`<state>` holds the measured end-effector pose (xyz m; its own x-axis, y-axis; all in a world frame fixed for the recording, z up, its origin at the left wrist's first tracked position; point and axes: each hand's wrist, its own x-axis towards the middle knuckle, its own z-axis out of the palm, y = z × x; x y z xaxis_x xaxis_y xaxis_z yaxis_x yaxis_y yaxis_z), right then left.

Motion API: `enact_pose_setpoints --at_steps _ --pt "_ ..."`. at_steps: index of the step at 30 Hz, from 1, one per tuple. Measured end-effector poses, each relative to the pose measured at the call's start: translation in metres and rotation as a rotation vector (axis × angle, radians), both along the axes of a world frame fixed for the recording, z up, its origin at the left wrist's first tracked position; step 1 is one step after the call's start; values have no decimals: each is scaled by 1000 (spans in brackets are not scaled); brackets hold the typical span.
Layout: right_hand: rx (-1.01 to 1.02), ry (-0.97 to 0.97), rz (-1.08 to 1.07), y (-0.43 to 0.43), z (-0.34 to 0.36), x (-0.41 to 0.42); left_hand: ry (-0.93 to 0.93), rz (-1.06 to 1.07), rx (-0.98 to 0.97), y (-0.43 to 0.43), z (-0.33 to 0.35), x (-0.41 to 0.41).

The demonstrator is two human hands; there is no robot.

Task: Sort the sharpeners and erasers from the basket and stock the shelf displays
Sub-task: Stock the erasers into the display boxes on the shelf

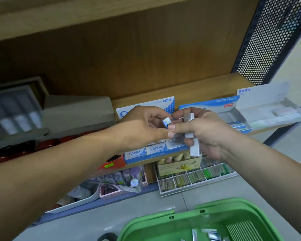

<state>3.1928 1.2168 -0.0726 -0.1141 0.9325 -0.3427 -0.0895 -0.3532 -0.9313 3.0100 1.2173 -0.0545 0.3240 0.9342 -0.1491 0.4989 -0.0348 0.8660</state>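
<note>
Both hands meet above the blue Campus eraser display box (155, 154) on the wooden shelf. My left hand (142, 126) pinches a small blue-and-white boxed eraser (166, 122) between thumb and fingers. My right hand (202, 133) grips a stack of several white eraser boxes (195, 146), its thumb touching the small eraser. Several Campus erasers lie in a row in the display box below. The green basket (181, 223) sits at the bottom with a few loose erasers (210, 234) inside.
A second blue plastic-eraser display (233, 119) and a white tray (276, 113) stand to the right. Grey boxes (42, 115) fill the shelf's left. Lower shelf holds a compartment tray of small items (198, 176) and a clear tub (125, 178). A black mesh panel (271, 37) bounds the right.
</note>
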Motion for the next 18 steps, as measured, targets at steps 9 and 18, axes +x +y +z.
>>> enact_pose_setpoints --at_steps 9,18 --pt "-37 -271 -45 2 0 33 -17 101 -143 9 2 11" --pt "-28 -153 15 2 14 121 98 49 7 47 0 105"
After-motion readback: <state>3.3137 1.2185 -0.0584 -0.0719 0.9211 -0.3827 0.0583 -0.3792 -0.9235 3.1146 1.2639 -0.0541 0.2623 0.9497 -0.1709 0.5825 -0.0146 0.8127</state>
